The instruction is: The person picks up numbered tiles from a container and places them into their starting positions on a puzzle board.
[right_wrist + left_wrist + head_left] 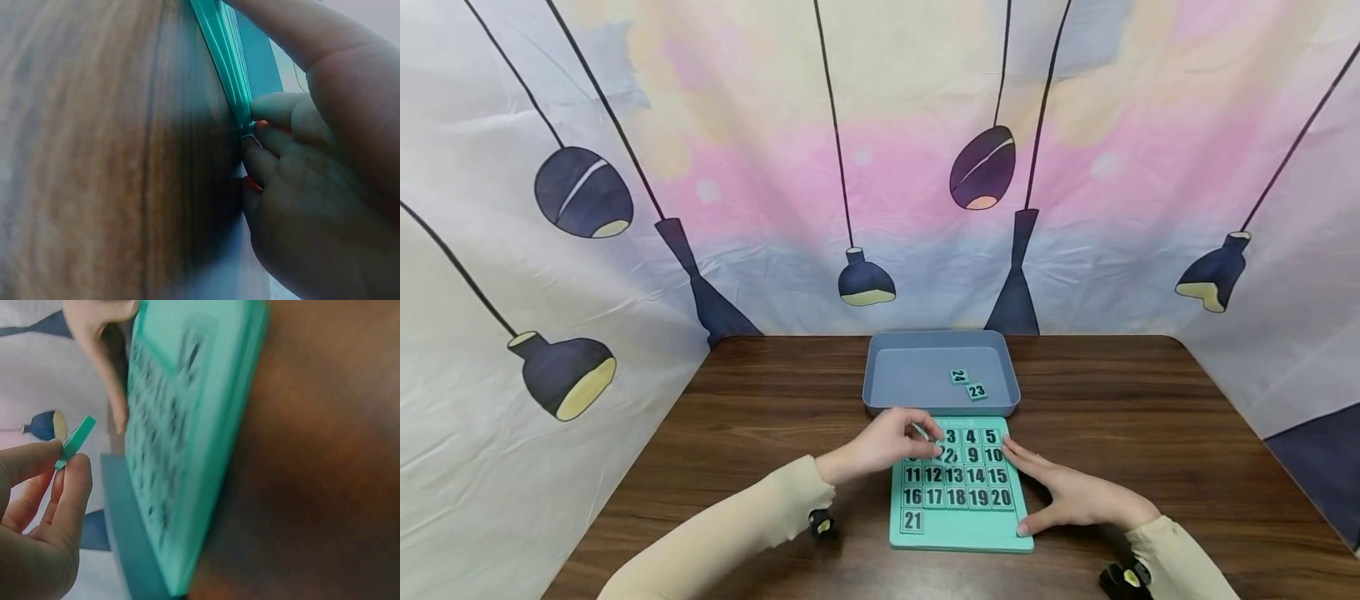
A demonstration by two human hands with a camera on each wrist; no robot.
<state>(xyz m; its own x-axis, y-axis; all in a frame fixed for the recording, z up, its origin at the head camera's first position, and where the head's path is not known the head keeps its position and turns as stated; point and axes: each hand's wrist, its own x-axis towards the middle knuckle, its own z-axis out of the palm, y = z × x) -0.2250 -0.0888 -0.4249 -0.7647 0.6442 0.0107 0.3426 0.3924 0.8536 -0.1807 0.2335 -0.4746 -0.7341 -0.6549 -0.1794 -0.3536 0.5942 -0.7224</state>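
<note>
A green number board (958, 529) lies on the table with rows of number tiles, 21 alone at the left of its bottom row. My left hand (891, 439) is above the board's upper part and pinches a small green number tile (947, 456) between thumb and fingertips. In the left wrist view that tile (76, 442) is tilted and clear of the board; its number reads like 22, partly covered. Along the board's right side lies my right hand (1078, 493), fingers stretched out at the upper edge and thumb on the lower right corner. The right wrist view shows its fingertips touching the board's side (228, 69).
Behind the board stands a blue-grey tray (910, 375), close against its far edge. Tile 24 (959, 377) and tile 23 (977, 391) lie inside it. The dark wooden table (775, 400) ends at a printed cloth backdrop (760, 167).
</note>
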